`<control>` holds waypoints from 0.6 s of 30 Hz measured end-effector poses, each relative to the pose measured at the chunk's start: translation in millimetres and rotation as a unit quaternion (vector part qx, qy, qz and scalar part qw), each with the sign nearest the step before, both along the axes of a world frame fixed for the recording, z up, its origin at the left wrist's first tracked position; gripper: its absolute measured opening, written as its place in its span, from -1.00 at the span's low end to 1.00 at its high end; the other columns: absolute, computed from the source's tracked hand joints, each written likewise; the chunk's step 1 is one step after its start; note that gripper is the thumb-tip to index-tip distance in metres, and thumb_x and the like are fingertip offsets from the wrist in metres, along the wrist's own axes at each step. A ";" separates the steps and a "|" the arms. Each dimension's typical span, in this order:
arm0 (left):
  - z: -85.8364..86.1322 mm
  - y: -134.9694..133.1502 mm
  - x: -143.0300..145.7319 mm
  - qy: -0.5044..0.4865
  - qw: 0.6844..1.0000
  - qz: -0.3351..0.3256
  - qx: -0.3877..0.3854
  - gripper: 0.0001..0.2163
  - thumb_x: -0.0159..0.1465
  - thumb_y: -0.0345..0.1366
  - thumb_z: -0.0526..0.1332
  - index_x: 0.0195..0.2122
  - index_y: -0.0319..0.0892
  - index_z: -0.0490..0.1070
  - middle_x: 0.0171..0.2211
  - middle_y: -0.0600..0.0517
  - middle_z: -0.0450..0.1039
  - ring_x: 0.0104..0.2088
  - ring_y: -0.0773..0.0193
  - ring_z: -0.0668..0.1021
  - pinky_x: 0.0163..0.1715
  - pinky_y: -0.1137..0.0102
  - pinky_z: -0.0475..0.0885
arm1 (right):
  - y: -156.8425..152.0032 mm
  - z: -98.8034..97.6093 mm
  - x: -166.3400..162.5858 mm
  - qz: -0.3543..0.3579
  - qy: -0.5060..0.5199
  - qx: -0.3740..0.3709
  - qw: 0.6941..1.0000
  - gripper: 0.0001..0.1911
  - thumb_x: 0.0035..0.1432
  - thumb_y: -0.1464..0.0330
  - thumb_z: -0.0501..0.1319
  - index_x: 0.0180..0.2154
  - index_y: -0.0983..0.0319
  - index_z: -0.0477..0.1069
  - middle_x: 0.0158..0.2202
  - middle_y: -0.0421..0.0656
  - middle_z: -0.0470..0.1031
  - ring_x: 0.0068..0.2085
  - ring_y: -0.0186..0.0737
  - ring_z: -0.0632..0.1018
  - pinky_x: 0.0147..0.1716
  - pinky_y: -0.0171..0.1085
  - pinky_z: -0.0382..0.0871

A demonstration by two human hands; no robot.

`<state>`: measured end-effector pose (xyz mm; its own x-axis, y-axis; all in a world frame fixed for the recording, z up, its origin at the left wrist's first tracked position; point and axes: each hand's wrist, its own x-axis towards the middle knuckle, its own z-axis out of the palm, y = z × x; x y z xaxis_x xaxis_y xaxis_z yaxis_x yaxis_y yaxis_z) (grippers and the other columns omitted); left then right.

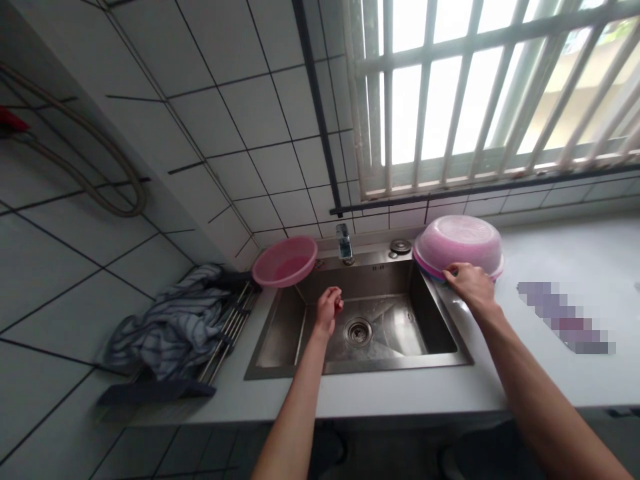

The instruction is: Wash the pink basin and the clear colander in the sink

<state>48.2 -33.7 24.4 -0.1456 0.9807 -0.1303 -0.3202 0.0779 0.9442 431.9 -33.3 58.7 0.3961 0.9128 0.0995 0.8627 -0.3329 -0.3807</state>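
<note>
Over the stainless steel sink, my left hand hangs with its fingers loosely curled in, and nothing shows in it. My right hand pinches the near rim of an upside-down pink basin at the sink's back right corner. A bluish edge shows under that basin; what it belongs to is hidden. Another pink basin sits upright, tilted, over the sink's back left corner. Between the two basins stands the faucet, behind the sink bowl with its round drain.
Left of the sink, a striped grey cloth lies heaped on a metal-barred rack. A round metal drain piece rests behind the sink. A blurred-out item lies on the white counter to the right. A hose hangs on the left wall.
</note>
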 end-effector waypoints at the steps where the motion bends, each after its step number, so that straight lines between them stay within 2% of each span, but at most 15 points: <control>1: 0.6 0.8 -3.4 -0.026 1.000 0.004 -0.005 -0.62 -0.02 -0.14 0.51 -0.29 -0.15 0.40 -0.58 0.26 0.22 -0.59 0.48 0.34 -0.57 0.56 0.19 | -3.0 -3.3 1.2 0.002 -0.010 -0.008 1.000 -0.65 0.33 0.11 0.25 -0.01 0.12 0.67 -0.17 0.09 0.69 -0.15 0.12 0.69 -0.14 -0.08 0.49; 5: -0.2 3.0 -20.2 -0.103 0.994 0.032 -0.015 -0.60 -0.07 -0.21 0.52 -0.35 -0.13 0.32 -0.62 0.29 0.14 -0.61 0.50 0.28 -0.61 0.57 0.12 | -6.4 -9.3 -1.8 0.008 -0.041 0.003 0.999 -0.64 0.34 0.13 0.23 0.00 0.15 0.64 -0.20 0.11 0.68 -0.18 0.10 0.69 -0.18 -0.10 0.48; 9: -3.5 2.3 -24.6 -0.120 0.992 0.043 -0.026 -0.61 -0.09 -0.23 0.50 -0.36 -0.12 0.31 -0.63 0.30 0.13 -0.62 0.49 0.26 -0.63 0.56 0.10 | -5.4 -0.7 -0.5 -0.021 -0.052 0.050 0.997 -0.64 0.32 0.10 0.24 -0.04 0.18 0.63 -0.26 0.12 0.66 -0.21 0.12 0.68 -0.22 -0.12 0.43; 14: -5.1 2.2 -21.2 -0.096 0.994 0.035 -0.032 -0.62 -0.08 -0.20 0.49 -0.34 -0.13 0.32 -0.62 0.29 0.18 -0.62 0.49 0.28 -0.63 0.56 0.12 | -0.4 14.4 22.7 -0.094 -0.045 0.128 0.986 -0.63 0.24 0.07 0.33 -0.07 0.18 0.63 -0.33 0.06 0.62 -0.27 0.07 0.63 -0.29 -0.16 0.30; 18: -5.5 1.5 -20.8 -0.078 0.996 0.020 -0.030 -0.62 -0.06 -0.16 0.49 -0.36 -0.12 0.31 -0.61 0.27 0.21 -0.62 0.49 0.31 -0.62 0.56 0.14 | 7.0 33.5 49.2 -0.180 -0.010 0.218 0.959 -0.70 0.21 0.16 0.36 -0.09 0.18 0.62 -0.31 0.05 0.63 -0.27 0.05 0.59 -0.26 -0.12 0.24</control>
